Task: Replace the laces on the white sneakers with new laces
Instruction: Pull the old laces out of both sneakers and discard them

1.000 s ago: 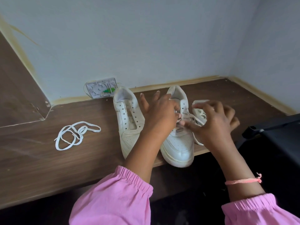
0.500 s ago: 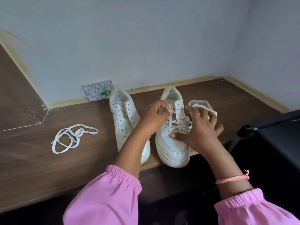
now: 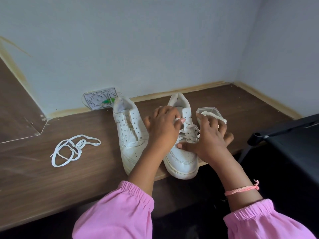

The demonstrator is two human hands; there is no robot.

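Left sneaker on the worktop: eyelets bare, no lace in it. A loose lace lies coiled well to its left, probably the one pulled out of it.

Right sneaker, just beside the first with its toe over the worktop edge: still partly laced across the middle eyelets. Old lace coming out or new one going in? Cannot tell from here.

Left hand over the upper eyelets, fingers curled, thumb and fingertips seemingly pinching a lace end. Right hand spread, thumb pressed on the toe box, fingers reaching toward a clear plastic container holding a white bundle, likely the new laces.

Judgement: early to midway. One shoe stripped, the other in progress, neither finished.

Hidden: the pinch itself, the right sneaker's tongue, the container's contents in detail. Small object against the wall unidentifiable.
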